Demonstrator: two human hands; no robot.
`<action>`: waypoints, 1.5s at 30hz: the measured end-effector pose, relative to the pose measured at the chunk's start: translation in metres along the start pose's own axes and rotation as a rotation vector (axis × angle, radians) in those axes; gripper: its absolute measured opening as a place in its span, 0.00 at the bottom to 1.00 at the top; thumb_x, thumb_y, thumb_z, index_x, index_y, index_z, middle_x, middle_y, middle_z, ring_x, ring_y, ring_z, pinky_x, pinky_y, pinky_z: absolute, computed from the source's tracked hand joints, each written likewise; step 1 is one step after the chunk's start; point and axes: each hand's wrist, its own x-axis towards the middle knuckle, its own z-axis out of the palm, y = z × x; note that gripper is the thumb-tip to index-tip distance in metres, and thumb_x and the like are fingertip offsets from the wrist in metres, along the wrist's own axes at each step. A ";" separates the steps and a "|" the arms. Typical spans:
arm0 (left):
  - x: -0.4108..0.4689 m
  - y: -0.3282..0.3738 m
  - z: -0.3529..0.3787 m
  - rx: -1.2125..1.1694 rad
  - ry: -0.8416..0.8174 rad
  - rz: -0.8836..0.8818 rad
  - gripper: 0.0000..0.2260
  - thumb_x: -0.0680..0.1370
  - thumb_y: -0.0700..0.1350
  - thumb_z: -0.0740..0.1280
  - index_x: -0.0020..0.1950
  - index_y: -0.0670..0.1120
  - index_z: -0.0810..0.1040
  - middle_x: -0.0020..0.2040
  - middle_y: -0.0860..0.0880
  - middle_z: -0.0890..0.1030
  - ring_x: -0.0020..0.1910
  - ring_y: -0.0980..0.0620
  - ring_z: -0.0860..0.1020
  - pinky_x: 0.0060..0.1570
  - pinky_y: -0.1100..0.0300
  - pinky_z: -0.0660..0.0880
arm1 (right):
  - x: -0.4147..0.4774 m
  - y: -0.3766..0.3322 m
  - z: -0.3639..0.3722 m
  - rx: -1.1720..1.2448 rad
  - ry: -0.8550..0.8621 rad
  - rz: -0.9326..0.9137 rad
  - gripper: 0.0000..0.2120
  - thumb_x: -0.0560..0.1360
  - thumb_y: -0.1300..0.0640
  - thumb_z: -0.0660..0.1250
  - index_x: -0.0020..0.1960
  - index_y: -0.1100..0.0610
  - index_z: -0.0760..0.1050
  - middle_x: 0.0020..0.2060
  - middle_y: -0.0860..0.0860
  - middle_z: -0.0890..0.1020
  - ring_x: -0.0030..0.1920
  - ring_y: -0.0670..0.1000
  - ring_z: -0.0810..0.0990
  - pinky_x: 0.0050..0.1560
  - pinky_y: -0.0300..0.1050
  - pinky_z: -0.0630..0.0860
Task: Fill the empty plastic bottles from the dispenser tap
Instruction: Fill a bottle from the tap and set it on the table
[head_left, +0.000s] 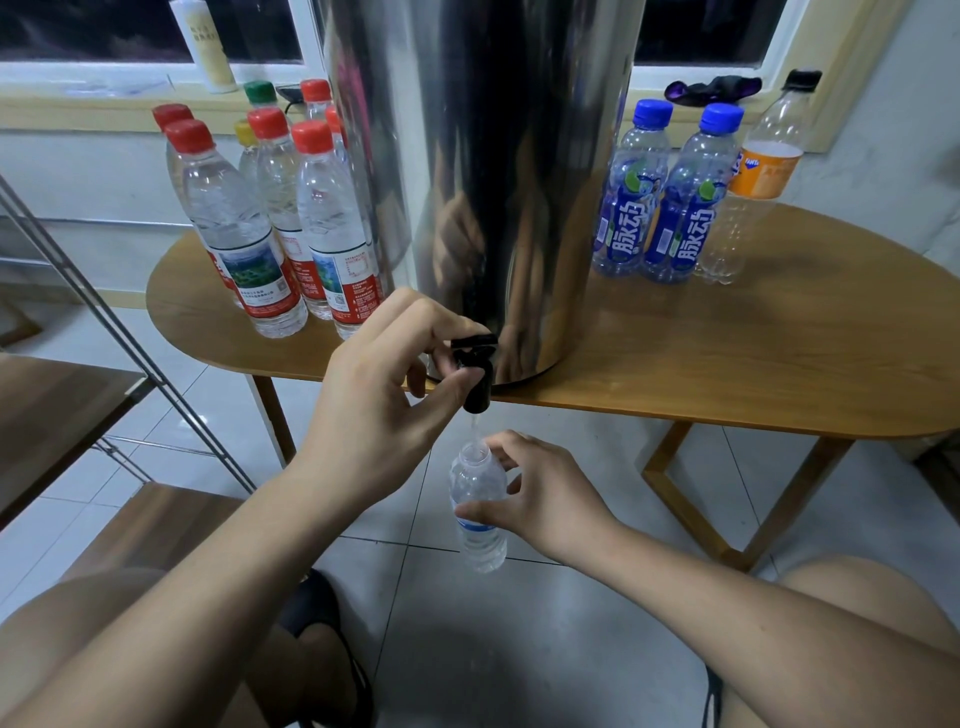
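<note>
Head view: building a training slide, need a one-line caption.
Left hand pinches the black tap of a steel dispenser while the right hand holds a small bottle under it.

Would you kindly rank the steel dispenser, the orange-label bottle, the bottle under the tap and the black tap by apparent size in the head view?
1. steel dispenser
2. orange-label bottle
3. bottle under the tap, smaller-looking though nearer the camera
4. black tap

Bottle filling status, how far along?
Done: red-capped bottles left of the dispenser look full, capped. In hand: left hand pinches the tap, right hand holds the small open bottle under its stream. Left: orange-label bottle looks empty; the two blue-capped bottles, cannot tell.
</note>
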 end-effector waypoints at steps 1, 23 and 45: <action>0.000 0.000 0.000 0.000 0.000 0.000 0.12 0.79 0.35 0.78 0.58 0.46 0.82 0.50 0.51 0.78 0.45 0.51 0.80 0.42 0.62 0.75 | 0.000 0.000 0.000 -0.001 -0.001 -0.001 0.31 0.67 0.34 0.82 0.64 0.42 0.77 0.56 0.39 0.82 0.56 0.43 0.81 0.56 0.50 0.83; 0.000 0.000 0.001 0.017 0.009 -0.008 0.11 0.78 0.34 0.78 0.57 0.43 0.82 0.49 0.51 0.78 0.44 0.55 0.80 0.40 0.60 0.75 | 0.000 0.001 -0.001 0.008 0.021 -0.011 0.31 0.65 0.33 0.81 0.63 0.42 0.77 0.54 0.39 0.83 0.55 0.43 0.82 0.54 0.50 0.83; 0.000 -0.001 0.001 0.012 0.004 -0.009 0.12 0.78 0.35 0.78 0.58 0.45 0.82 0.50 0.50 0.78 0.45 0.52 0.80 0.43 0.64 0.74 | -0.001 -0.003 -0.004 0.014 0.017 -0.007 0.29 0.66 0.34 0.82 0.63 0.42 0.78 0.54 0.39 0.83 0.54 0.43 0.82 0.54 0.49 0.83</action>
